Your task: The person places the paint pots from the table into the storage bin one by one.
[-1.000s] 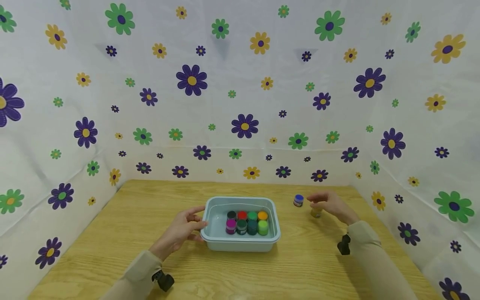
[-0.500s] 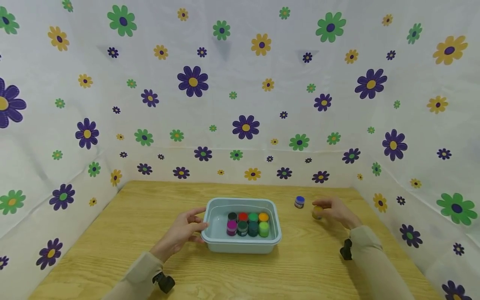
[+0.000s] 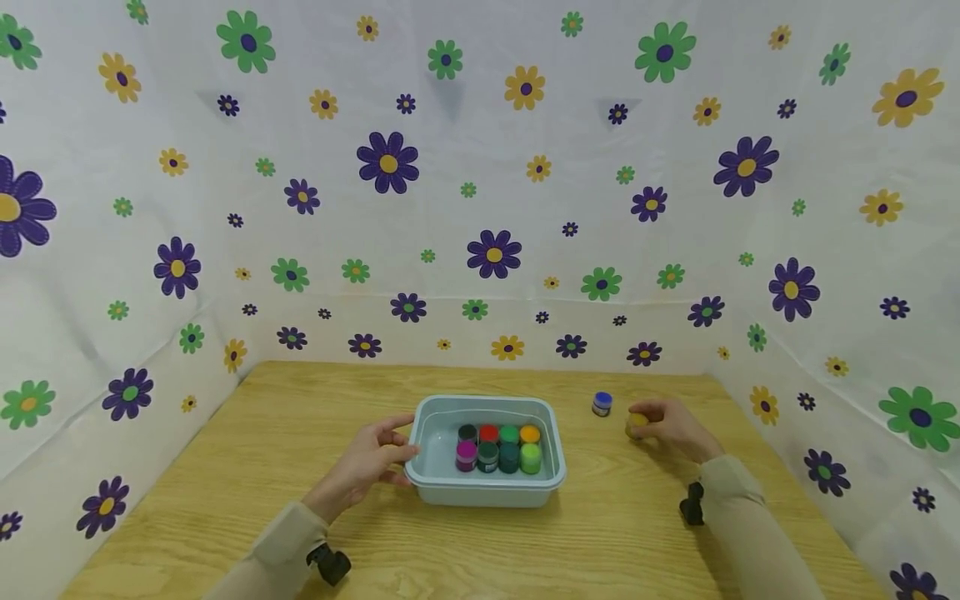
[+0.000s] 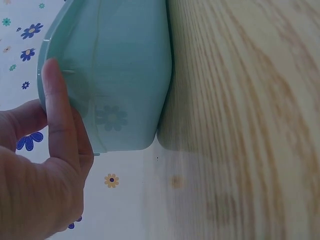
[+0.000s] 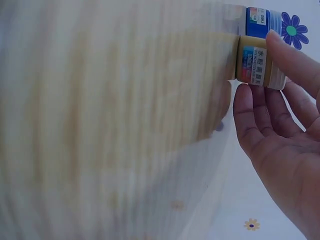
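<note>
A pale blue plastic tub [image 3: 487, 494] stands on the table, with several small paint jars [image 3: 487, 455] in two rows inside it. My left hand [image 3: 363, 462] holds the tub's left end, fingers and thumb at the rim; the left wrist view shows fingers [image 4: 61, 115] along the outer wall. To the right of the tub, my right hand [image 3: 675, 427] grips an ochre paint jar [image 3: 637, 424] between thumb and fingers. In the right wrist view the labelled side of that ochre jar [image 5: 251, 61] shows, the thumb at its lid and the fingers on the opposite side.
A blue-lidded paint jar [image 3: 602, 404] stands on the wooden table [image 3: 322, 400], a little behind and left of the ochre one. White flower-print cloth [image 3: 420, 217] hangs at the back and both sides. The tub's left part is bare inside.
My right hand has come down on the ochre jar, its fingers closing round it from a hover above. The left hand and the tub have stayed in place.
</note>
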`<state>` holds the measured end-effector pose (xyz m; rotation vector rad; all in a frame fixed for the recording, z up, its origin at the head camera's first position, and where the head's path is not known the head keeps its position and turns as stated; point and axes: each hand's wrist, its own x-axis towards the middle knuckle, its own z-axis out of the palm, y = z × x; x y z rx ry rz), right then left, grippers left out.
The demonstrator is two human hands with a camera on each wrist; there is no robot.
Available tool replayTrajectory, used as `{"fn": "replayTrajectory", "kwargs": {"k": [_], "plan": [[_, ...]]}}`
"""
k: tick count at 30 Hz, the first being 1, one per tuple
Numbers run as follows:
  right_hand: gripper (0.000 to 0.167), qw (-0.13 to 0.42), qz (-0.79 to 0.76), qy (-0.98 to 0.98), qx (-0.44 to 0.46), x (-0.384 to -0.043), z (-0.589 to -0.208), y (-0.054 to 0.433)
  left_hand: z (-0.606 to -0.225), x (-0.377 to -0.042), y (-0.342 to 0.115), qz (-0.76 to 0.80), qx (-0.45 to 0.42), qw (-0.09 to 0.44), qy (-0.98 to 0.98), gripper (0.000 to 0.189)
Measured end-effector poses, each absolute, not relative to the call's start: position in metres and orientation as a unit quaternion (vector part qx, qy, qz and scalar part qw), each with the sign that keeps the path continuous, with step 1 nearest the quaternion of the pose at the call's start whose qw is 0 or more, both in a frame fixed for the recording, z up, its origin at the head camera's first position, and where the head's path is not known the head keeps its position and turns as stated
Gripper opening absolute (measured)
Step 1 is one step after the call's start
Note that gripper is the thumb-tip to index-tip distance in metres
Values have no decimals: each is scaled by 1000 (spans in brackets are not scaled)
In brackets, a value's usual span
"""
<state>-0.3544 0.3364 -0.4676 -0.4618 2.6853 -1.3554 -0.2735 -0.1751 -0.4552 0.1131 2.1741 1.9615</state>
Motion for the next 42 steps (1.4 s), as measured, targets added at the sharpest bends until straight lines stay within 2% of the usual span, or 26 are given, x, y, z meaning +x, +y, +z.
{"fn": "replayTrajectory", "kwargs": {"k": [6, 15, 26, 33, 42], "plan": [[51, 49, -425, 895, -125, -352, -464, 330, -455, -273, -176, 663, 43, 106, 740, 61], [53, 85, -479, 867, -109, -352, -457, 323, -451, -273, -175, 663, 45, 107, 739, 60], [58, 111, -517, 838, -135, -352, -450, 307, -450, -273, -176, 661, 41, 108, 741, 60], [54, 118, -527, 829, -148, -352, -447, 291, -452, -274, -175, 666, 45, 106, 737, 61], [54, 154, -546, 811, -140, -348, -431, 259, -455, -273, -176, 666, 38, 107, 737, 61]]}}
